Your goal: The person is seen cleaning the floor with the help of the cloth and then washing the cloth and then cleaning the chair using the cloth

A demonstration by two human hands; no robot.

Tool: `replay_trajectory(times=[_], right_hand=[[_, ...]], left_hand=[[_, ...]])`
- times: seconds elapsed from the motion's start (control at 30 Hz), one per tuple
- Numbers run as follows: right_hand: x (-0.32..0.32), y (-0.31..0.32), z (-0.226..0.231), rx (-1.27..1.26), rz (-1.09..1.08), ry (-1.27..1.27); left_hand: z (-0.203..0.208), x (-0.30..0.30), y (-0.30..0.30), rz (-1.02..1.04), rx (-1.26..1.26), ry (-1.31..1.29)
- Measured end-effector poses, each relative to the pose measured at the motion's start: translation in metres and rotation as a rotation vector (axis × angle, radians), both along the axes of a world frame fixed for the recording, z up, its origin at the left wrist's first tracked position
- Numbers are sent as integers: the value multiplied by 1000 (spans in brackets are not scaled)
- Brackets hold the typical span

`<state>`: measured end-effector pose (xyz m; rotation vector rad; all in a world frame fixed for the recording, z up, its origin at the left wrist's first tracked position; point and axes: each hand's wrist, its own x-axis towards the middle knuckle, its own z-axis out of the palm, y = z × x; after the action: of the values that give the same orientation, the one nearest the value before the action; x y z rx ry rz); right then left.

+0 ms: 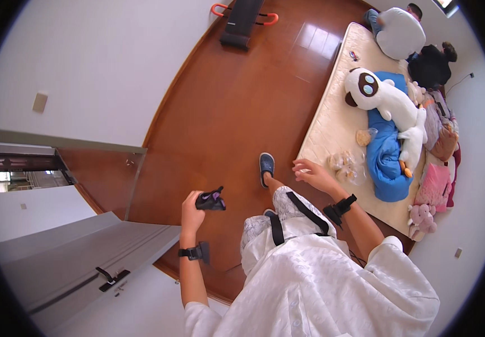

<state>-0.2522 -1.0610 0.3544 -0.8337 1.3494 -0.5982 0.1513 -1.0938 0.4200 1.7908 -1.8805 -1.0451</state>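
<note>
My left hand (192, 210) is closed around a small black bundle with purple patches (211, 200). It looks soft, perhaps cloth, but its exact kind does not show. The bundle is held up above the reddish-brown floor, beside the grey door. On the other side, my right hand (310, 173) has loosely spread, slightly curled fingers and holds nothing. It appears next to the near edge of the cream mattress (324, 132), close to clear plastic bags (348, 167). Each of my wrists wears a black strap with a small device.
An open grey door (79, 264) stands at the left. A dark bench with orange-red handles (241, 25) is at the far end. The mattress bears a long white plush toy (386, 98), a blue blanket (384, 160) and a pink plush (422, 219). Two people sit at its far end.
</note>
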Motion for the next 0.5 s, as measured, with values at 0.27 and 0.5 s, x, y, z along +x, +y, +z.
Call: replay_trajectory(times=[0.27, 0.5], right_hand=[[78, -215, 71, -100, 250, -433], [79, -345, 56, -297, 94, -362]], left_hand=[[36, -100, -186, -132, -122, 168], [31, -122, -310, 52, 203, 782]])
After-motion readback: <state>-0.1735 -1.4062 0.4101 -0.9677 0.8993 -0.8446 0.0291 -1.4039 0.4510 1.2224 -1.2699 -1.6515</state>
